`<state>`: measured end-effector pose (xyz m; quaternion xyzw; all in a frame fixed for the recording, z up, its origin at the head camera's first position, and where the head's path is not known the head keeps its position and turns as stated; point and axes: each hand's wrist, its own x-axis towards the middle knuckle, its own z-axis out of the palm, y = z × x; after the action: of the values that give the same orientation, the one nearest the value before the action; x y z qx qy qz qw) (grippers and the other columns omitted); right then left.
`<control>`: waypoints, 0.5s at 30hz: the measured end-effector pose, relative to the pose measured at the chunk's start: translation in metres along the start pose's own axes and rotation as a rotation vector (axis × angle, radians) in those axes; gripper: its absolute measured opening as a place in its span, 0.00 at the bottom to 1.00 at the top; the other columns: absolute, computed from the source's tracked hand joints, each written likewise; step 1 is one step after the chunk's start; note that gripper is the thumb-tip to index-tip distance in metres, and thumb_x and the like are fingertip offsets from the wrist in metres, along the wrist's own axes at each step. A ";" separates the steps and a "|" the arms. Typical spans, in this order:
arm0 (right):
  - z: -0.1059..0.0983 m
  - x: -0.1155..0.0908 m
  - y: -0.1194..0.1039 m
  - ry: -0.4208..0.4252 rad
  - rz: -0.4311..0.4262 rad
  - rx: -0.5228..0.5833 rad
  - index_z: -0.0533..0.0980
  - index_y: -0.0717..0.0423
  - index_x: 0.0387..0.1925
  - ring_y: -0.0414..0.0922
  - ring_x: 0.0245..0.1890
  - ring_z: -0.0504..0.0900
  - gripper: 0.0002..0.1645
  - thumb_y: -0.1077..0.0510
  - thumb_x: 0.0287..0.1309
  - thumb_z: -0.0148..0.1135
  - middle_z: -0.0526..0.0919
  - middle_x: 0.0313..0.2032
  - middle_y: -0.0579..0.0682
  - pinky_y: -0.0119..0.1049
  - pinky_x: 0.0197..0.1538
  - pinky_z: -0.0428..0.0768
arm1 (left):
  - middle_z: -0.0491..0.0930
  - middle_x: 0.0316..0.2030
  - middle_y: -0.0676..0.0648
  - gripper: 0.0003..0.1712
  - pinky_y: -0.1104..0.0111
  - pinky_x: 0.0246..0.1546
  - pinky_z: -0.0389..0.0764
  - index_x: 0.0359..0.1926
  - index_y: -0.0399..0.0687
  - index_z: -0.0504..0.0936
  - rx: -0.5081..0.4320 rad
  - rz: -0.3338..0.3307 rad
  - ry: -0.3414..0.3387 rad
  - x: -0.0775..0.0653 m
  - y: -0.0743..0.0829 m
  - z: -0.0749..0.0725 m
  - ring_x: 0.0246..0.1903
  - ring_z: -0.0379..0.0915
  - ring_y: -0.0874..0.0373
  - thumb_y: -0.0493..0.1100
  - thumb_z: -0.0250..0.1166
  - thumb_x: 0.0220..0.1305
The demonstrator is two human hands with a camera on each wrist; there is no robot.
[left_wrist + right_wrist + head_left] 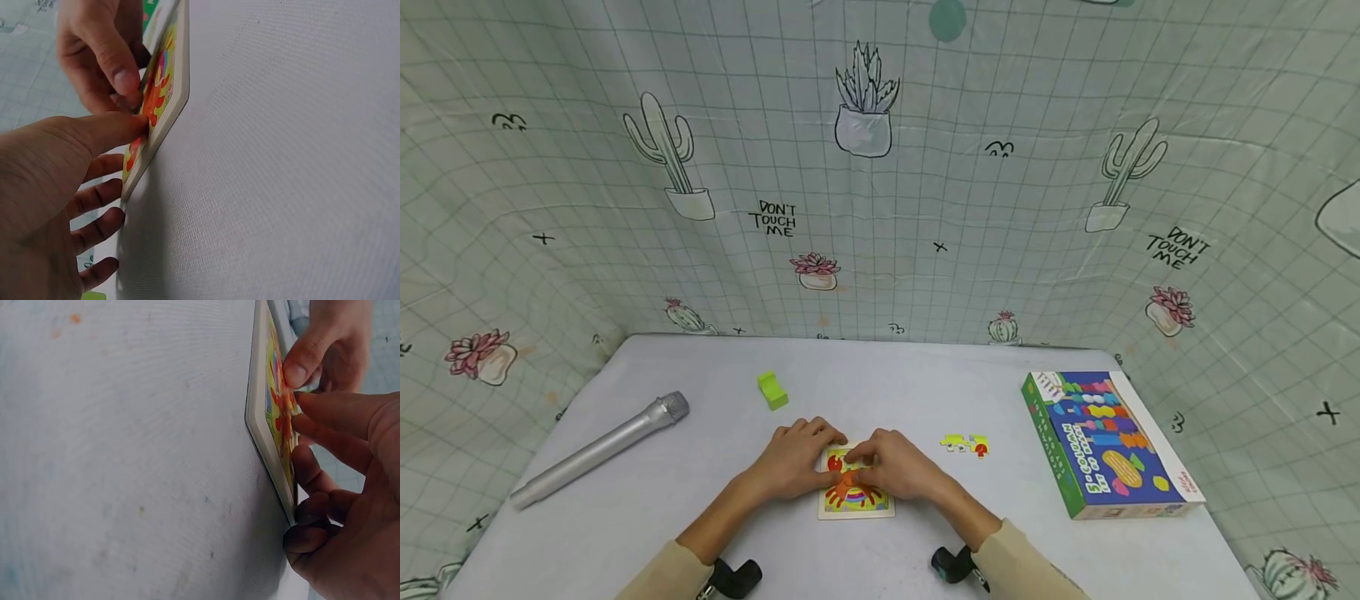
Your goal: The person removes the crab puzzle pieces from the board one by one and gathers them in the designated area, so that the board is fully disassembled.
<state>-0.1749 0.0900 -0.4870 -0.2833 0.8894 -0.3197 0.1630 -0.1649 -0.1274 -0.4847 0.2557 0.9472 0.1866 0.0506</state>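
The framed tray (856, 516) holds crab-picture pieces (854, 497); the left hand (793, 465), fingers spread, thumbs them; the right hand (898, 468) touches them, whether pinching I cannot tell. Loose pieces (956, 442) lie outside.

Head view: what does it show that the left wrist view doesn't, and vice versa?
Head only: silver microphone, loose puzzle pieces, black devices at both wrists.

Left wrist only: the palm side of the left hand, with gaps between its fingers.

Both: the left hand in part, the right hand, the crab puzzle board, the white table and the patterned cloth. Green slivers at the left wrist view's edges may be the green block and the box; too little shows to tell.
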 end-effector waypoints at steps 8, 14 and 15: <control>0.000 0.004 0.002 0.006 0.024 0.085 0.86 0.50 0.47 0.36 0.30 0.73 0.13 0.55 0.62 0.66 0.78 0.26 0.39 0.31 0.35 0.70 | 0.77 0.51 0.49 0.25 0.47 0.47 0.71 0.55 0.51 0.81 -0.001 0.019 0.012 -0.002 0.001 -0.001 0.51 0.71 0.48 0.53 0.72 0.59; -0.001 0.005 0.003 0.008 0.032 0.101 0.86 0.50 0.46 0.37 0.29 0.72 0.12 0.56 0.62 0.66 0.77 0.25 0.40 0.32 0.35 0.69 | 0.77 0.51 0.49 0.26 0.47 0.47 0.71 0.55 0.52 0.81 0.003 0.015 0.017 -0.001 -0.001 0.001 0.51 0.71 0.48 0.54 0.73 0.58; -0.001 0.005 0.003 0.008 0.036 0.102 0.86 0.50 0.46 0.36 0.29 0.72 0.12 0.56 0.62 0.66 0.77 0.25 0.39 0.32 0.35 0.69 | 0.77 0.51 0.49 0.26 0.47 0.47 0.70 0.55 0.52 0.81 0.000 0.014 0.017 -0.001 -0.001 0.001 0.51 0.71 0.48 0.54 0.73 0.58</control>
<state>-0.1806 0.0889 -0.4892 -0.2574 0.8774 -0.3629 0.1796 -0.1641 -0.1285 -0.4865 0.2606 0.9458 0.1892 0.0414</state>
